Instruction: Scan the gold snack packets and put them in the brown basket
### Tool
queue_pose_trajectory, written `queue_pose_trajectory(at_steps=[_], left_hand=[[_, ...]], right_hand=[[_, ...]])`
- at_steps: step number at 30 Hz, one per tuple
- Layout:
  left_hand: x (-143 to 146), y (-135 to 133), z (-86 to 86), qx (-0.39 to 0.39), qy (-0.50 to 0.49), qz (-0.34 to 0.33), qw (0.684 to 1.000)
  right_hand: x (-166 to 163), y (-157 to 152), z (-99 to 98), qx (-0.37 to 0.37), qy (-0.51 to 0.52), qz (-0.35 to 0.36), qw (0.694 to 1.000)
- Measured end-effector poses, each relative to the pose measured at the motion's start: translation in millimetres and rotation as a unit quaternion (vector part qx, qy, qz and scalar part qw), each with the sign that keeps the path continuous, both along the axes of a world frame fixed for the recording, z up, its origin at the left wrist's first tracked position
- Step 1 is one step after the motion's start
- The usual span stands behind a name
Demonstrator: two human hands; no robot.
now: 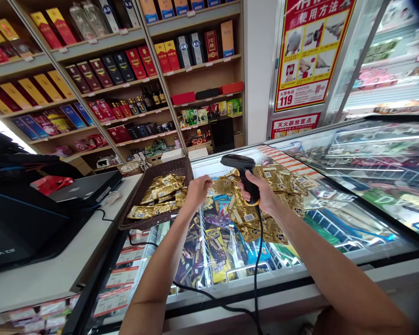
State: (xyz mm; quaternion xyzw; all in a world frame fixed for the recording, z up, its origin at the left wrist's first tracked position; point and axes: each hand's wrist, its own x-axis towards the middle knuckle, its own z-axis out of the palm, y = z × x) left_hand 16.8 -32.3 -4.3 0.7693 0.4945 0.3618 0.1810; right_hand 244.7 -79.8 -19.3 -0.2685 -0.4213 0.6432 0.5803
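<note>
My right hand [260, 190] is wrapped around the handle of a black barcode scanner [239, 162]. The scanner's head points to the left, and its cord drops from the handle. My left hand [198, 190] is closed in a pinch at the end of a gold foil packet [223, 185], left of the scanner. Beneath and behind my right hand, a heap of similar gold packets [253, 218] lies on the glass freezer top. Left of my left hand, a brown woven basket [131, 215] holds several more gold packets [160, 197].
The glass-topped freezer [289, 279] holds ice-cream packages [218, 253] and wire baskets. The black cord [256, 274] hangs over its front edge. A counter [56, 279] with a dark monitor [17, 223] stands left. Shelves [125, 86] of boxes and bottles line the back.
</note>
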Motion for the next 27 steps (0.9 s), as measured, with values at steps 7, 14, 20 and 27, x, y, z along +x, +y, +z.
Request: queue_pose_trajectory(at_steps=[7, 14, 20, 27], left_hand=[[-37, 16, 24.6, -0.001, -0.323, 0.105, 0.94], [-58, 27, 25.5, -0.015, -0.379, 0.152, 0.913], [-52, 24, 25.5, -0.033, -0.373, 0.149, 0.915], [-50, 22, 26.9, -0.028, -0.37, 0.145, 0.917]], right_hand=[[-3, -3, -2.6, 0.018, -0.017, 0.034, 0.999], [-18, -15, -8.5, 0.041, -0.088, 0.091, 0.991], [-31, -23, -14.8, 0.061, -0.137, 0.122, 0.981], [-35, -21, -20.6, 0.051, -0.108, 0.109, 0.987]])
